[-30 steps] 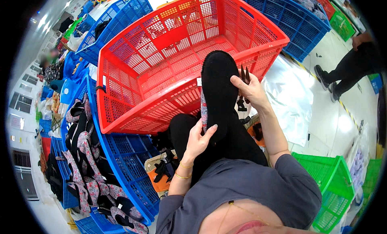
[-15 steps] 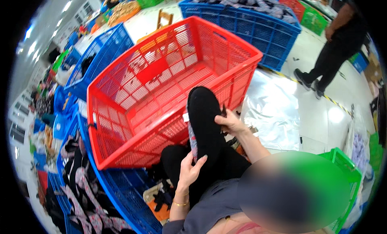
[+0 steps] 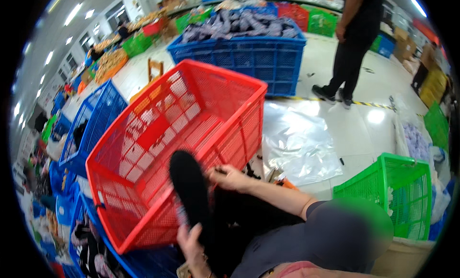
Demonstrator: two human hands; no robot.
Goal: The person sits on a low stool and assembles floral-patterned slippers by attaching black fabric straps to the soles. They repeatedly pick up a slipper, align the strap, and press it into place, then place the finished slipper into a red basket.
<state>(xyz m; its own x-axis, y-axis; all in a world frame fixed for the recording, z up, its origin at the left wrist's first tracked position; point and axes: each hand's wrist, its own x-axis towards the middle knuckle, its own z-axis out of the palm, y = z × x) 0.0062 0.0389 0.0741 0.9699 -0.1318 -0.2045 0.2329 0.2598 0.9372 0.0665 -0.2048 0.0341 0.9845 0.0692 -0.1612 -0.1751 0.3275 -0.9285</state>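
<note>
My left hand [image 3: 192,248], somewhat blurred, is closed around the lower end of a black slipper [image 3: 188,182]. Its dark sole faces me, and a strip of patterned fabric shows along its left edge. My right hand [image 3: 232,177] is beside the slipper's right edge, fingers curled around a small dark thing too blurred to name. Whether those fingers touch the slipper I cannot tell. Just beyond both hands stands a large red mesh crate [image 3: 249,129], its near rim partly behind the slipper.
A blue crate [image 3: 239,67] heaped with grey patterned pieces stands at the back. Clear plastic sheeting [image 3: 299,144] lies on the floor to the right. A green crate [image 3: 407,196] is at my right. Another person [image 3: 354,48] stands beyond the sheeting. Blue crates [image 3: 88,129] line the left.
The view has swung to the right, so the crates and hands appear further left and the green crate shows more. My right hand has come away from the slipper's face to its side.
</note>
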